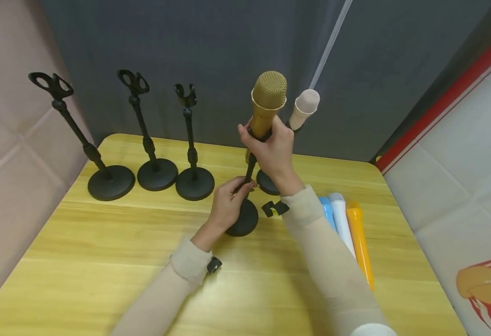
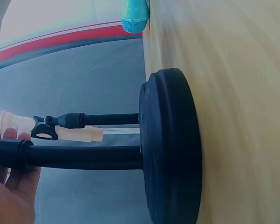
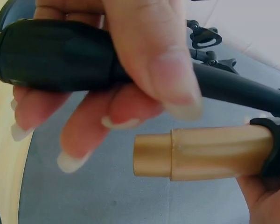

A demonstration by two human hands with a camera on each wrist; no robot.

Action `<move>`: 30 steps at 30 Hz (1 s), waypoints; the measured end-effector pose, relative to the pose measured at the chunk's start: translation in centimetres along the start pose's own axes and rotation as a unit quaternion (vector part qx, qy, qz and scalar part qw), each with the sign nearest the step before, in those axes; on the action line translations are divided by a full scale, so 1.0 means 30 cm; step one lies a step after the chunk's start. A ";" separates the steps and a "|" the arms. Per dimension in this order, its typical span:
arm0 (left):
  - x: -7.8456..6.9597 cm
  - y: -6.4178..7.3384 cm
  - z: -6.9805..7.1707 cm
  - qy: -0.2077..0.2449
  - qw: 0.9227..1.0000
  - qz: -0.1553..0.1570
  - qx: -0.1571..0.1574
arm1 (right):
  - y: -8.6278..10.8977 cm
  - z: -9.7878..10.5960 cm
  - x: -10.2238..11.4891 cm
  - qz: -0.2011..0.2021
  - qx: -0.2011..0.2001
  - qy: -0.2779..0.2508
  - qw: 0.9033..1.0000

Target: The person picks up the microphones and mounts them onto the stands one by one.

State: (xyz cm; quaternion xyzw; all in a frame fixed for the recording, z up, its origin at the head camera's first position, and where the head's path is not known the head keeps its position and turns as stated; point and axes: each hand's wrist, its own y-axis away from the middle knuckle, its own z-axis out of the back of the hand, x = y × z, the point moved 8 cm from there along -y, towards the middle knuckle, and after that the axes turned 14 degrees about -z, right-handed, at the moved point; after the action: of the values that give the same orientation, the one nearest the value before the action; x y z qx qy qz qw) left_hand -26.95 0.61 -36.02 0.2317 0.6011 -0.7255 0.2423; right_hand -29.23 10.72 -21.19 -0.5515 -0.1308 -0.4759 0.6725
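A gold microphone sits head up in the clip of a black desk stand. My right hand grips the microphone and clip at the top, thumb to the left. Lower down, my left hand holds the stand's pole around its collar, with the thumb lying across it. The gold handle's tail end hangs free beside the pole. Right behind stands another stand with a pale pink microphone in its clip, partly covered by my right hand.
Three black stands with bare clips, a left one, a middle one and a right one, line the table's back left. Blue, white and orange microphones lie at right, partly under my right sleeve. A dark grey panel rises behind.
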 end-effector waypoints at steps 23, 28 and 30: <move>0.033 -0.020 0.021 0.034 0.985 0.094 0.142 | 0.383 -0.082 -0.414 -0.229 0.316 -0.010 0.920; 0.052 -0.018 0.029 0.041 0.976 0.114 0.179 | 0.466 -0.162 -0.470 -0.195 0.402 0.101 0.889; 0.059 -0.015 0.031 0.046 0.972 0.122 0.193 | 0.480 -0.185 -0.481 -0.185 0.415 0.124 0.882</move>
State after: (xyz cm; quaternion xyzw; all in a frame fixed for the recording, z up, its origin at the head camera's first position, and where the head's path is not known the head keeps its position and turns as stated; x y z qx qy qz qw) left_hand -28.65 -0.37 -36.61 0.3789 0.4271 -0.7813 0.2521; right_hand -27.27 12.20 -42.18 -0.1239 -0.3316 -0.5584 0.7502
